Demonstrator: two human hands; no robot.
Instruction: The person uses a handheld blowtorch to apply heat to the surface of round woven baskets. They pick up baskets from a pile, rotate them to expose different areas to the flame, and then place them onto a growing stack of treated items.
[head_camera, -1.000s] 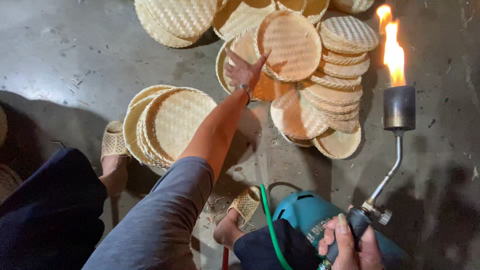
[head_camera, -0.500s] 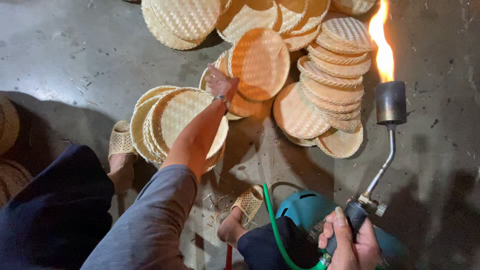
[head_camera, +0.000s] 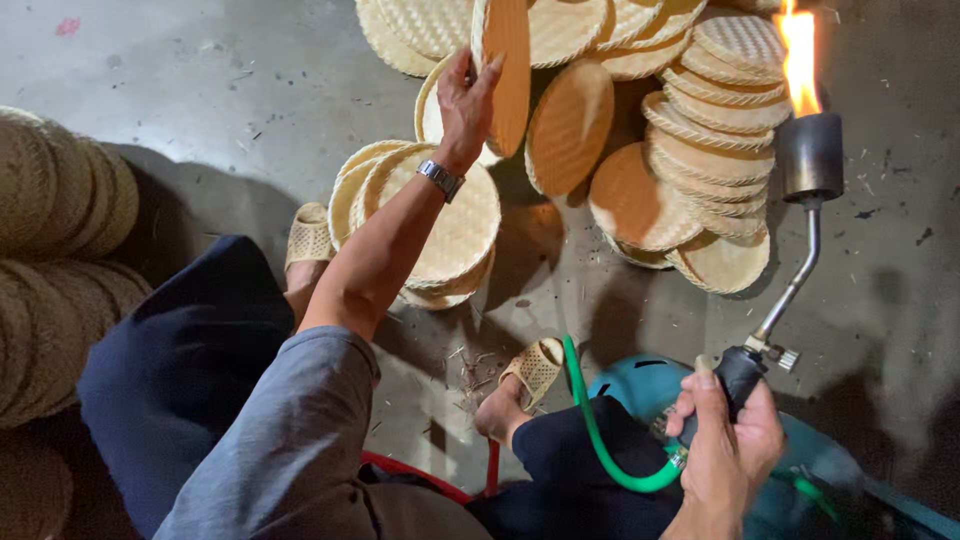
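Observation:
My left hand (head_camera: 467, 97) grips a round woven bamboo tray (head_camera: 507, 75), held upright on its edge above the floor. A metal watch sits on that wrist. My right hand (head_camera: 727, 440) holds the black handle of a gas torch (head_camera: 806, 170). Its bent metal tube rises to a dark burner head with an orange flame (head_camera: 798, 62) burning upward. The tray is left of the flame, apart from it. A green hose (head_camera: 605, 452) runs from the torch handle toward a teal gas canister (head_camera: 640, 385) by my knees.
A stack of woven trays (head_camera: 445, 225) lies under my left arm. More trays are heaped at the top and right (head_camera: 715, 165). Other stacks stand at the far left (head_camera: 50, 250). My sandalled feet (head_camera: 535, 370) rest on the grey concrete floor (head_camera: 200, 90).
My left hand lifted one tray off the heap and turned it from flat to upright on edge. The torch stayed lit on the right and barely moved.

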